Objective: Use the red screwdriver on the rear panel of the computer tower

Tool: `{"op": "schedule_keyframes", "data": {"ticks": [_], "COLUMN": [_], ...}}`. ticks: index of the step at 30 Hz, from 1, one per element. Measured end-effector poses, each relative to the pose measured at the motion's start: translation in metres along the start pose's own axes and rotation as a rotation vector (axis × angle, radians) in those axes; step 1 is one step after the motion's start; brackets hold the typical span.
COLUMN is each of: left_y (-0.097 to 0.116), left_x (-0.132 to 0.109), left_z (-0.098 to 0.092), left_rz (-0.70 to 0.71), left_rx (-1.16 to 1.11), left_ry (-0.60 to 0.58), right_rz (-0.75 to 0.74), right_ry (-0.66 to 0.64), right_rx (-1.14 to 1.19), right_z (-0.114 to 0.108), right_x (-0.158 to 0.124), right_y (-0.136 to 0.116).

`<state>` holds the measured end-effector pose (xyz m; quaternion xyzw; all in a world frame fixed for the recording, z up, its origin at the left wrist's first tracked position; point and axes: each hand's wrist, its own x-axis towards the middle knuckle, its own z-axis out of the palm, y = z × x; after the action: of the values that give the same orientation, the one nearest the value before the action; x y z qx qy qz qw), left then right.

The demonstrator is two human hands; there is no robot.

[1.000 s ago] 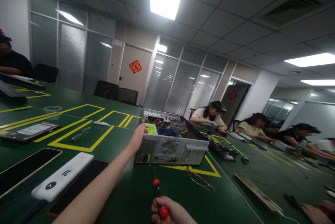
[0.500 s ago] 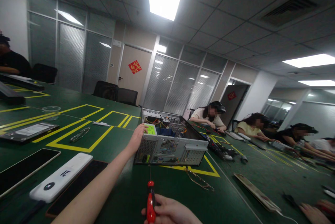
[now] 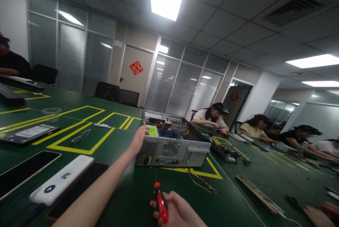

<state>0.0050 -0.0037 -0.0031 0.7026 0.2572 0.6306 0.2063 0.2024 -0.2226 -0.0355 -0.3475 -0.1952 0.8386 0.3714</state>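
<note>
An opened desktop computer case (image 3: 182, 149) lies on the green table, its rear panel facing me. My left hand (image 3: 139, 140) grips its left edge, fingertips over the top beside the power supply with a bright green label (image 3: 153, 131). In my right hand (image 3: 176, 207) is a red and black screwdriver (image 3: 161, 202), held by the handle and pointing away from me. Its thin shaft reaches the lower left of the rear panel; whether the tip sits on a screw is too small to tell.
Left of my forearm lie a white power bank (image 3: 63, 181), dark phones (image 3: 29, 170), a hard drive (image 3: 30, 133) and tweezers (image 3: 81, 136). Right of the case are eyeglasses (image 3: 201, 181), another phone (image 3: 258, 193) and loose cables (image 3: 225, 152). Several co-workers sit around the table.
My right hand has shifted slightly right, and the screwdriver handle now leans further to the right. My left hand and the computer case have stayed in place.
</note>
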Motion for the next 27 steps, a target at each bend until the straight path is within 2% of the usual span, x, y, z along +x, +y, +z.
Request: {"op": "schedule_keyframes", "data": {"ticks": [3,5,8,12,15,19,24,27], "left_y": [0.0,0.0,0.001,0.001,0.002,0.002,0.001,0.001], "left_x": [0.0,0.0,0.0,0.0,0.0,0.0,0.0,0.0], "left_z": [0.0,-0.001,-0.001,-0.001,-0.001,-0.001,-0.001,-0.001], "left_rz": [0.004,0.004,-0.001,-0.007,-0.015,-0.013,-0.004,0.001], "left_rx": [0.004,0.005,0.009,0.005,0.009,0.023,0.017,0.015], "left_ry": [-0.005,-0.01,-0.013,-0.002,-0.005,-0.009,-0.008,-0.014], "right_rz": [-0.08,-0.106,-0.112,-0.039,-0.008,0.026,-0.052,-0.079], "right_ry": [-0.109,-0.115,-0.035,0.094,0.126,0.052,-0.078,-0.11], "right_rx": [-0.069,-0.094,-0.072,-0.024,-0.02,-0.006,-0.167,-0.229], "right_z": [0.006,0.006,0.0,-0.011,-0.013,-0.014,-0.02,-0.025], "right_x": [-0.002,0.0,0.007,0.014,0.013,0.011,0.021,0.027], "right_y": [0.005,0.009,0.015,0.019,0.016,0.014,0.022,0.025]}}
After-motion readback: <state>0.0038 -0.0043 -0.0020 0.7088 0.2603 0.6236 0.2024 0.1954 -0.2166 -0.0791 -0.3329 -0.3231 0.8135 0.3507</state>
